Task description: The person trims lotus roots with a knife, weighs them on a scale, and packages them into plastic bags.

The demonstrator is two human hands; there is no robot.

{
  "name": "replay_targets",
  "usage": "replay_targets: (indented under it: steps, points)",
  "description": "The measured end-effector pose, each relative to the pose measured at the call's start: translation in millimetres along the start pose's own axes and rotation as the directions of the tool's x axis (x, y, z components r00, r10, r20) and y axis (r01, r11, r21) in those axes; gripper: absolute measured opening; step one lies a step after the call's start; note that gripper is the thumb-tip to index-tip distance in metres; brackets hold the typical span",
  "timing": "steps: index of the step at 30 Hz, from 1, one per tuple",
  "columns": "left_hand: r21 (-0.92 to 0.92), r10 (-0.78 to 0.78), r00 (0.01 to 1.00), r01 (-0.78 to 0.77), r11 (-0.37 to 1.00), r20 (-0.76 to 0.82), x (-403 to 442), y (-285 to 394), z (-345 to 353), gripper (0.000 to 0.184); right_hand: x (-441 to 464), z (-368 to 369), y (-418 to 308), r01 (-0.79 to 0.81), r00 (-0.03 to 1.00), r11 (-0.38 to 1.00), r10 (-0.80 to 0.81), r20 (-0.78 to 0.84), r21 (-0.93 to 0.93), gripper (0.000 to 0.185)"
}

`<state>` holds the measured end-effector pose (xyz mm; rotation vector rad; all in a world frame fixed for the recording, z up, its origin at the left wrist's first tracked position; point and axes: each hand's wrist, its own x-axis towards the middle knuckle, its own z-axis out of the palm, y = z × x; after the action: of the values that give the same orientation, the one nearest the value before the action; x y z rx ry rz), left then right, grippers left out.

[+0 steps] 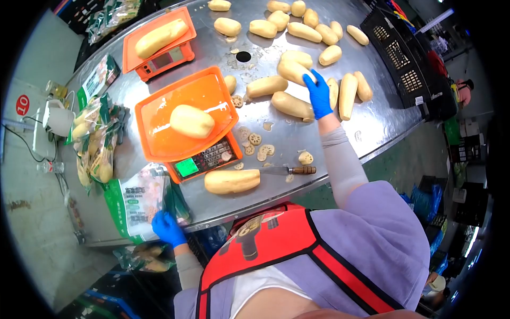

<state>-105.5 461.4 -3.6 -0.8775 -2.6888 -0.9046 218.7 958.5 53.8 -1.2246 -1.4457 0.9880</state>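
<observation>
Nearest, curling the fingers of the blue-gloved left hand (169,228) at the edge of a green-and-white bag (139,204), not showing whether pinching or only touching. Slightly beyond, facing a thick root (232,182) lying on the metal table (348,139), end-on to a knife (287,170), with cut slices (255,139) nearby. Farther out, facing a front scale (156,133) bearing a stubby root (192,122), and gripping the end of a pale root (293,71) with the blue-gloved right hand (320,97), among others. Farthest, facing a rear scale (131,45) holding a long root (161,38), and loose roots (304,32).
</observation>
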Motion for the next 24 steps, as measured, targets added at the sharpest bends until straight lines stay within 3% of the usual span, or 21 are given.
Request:
replay_targets:
  steps: [3, 6, 8, 10, 12, 14, 16, 17, 19, 20, 22, 24]
  points:
    - [0.023, -0.024, 1.000, 0.023, 0.999, 0.013, -0.8, -0.8, -2.3, 0.021, 11.7, -29.5, 37.5, -0.075, 0.997, 0.990, 0.078, 0.021, -0.117, 0.064]
    - [0.038, -0.024, 0.999, 0.022, 0.999, 0.047, -0.3, -3.8, -3.2, 0.020, 9.5, -41.7, 40.5, 0.017, 0.994, 0.966, 0.011, 0.107, -0.257, 0.069]
    - [0.002, -0.016, 0.999, 0.015, 1.000, 0.036, -1.6, -4.7, -1.3, 0.020, 17.3, -51.6, 32.0, -0.119, 0.938, 0.945, 0.207, 0.277, -0.306, 0.070]
    - [0.017, -0.022, 0.999, 0.022, 1.000, 0.031, -2.3, 1.6, -3.9, 0.020, 28.2, -53.5, 29.1, -0.097, 0.931, 0.936, 0.205, 0.301, -0.340, 0.064]
    - [0.032, -0.032, 0.999, 0.031, 0.999, 0.025, -1.9, 4.8, -3.1, 0.020, 51.3, -48.5, 33.1, -0.032, 0.866, 0.921, 0.219, 0.448, -0.388, 0.056]
    - [0.055, -0.025, 0.999, 0.023, 0.998, 0.031, -2.3, 3.0, -4.0, 0.020, 69.5, -30.8, 29.2, 0.147, 0.948, 0.871, 0.010, 0.318, -0.468, 0.051]
    - [0.056, -0.042, 0.999, 0.041, 0.998, 0.028, -3.1, 3.8, -4.1, 0.020, 100.8, -16.8, 33.1, 0.423, 0.890, 0.672, -0.182, 0.418, -0.607, 0.063]
    - [0.049, -0.050, 0.998, 0.049, 0.998, 0.025, -3.5, 4.5, -3.4, 0.020, 110.8, -8.6, 32.0, 0.429, 0.886, 0.672, -0.182, 0.427, -0.604, 0.063]
    - [0.060, -0.057, 0.998, 0.056, 0.997, 0.022, -3.9, 3.7, -2.7, 0.021, 126.8, 7.6, 30.7, 0.621, 0.782, 0.175, -0.206, 0.588, -0.764, 0.078]
    - [0.069, -0.054, 0.998, 0.053, 0.996, 0.023, -4.2, 3.2, -2.9, 0.021, 136.4, 12.4, 33.8, 0.628, 0.777, 0.176, -0.206, 0.595, -0.758, 0.078]
    - [0.064, -0.062, 0.998, 0.061, 0.996, 0.014, -4.6, 4.4, -2.3, 0.021, 149.1, 18.7, 34.0, 0.597, 0.760, 0.331, 0.060, 0.647, -0.731, 0.097]
    - [0.059, -0.067, 0.998, 0.066, 0.996, 0.008, -4.9, 5.4, -2.7, 0.021, 147.2, 18.4, 28.2, 0.589, 0.756, 0.373, 0.059, 0.652, -0.717, 0.088]
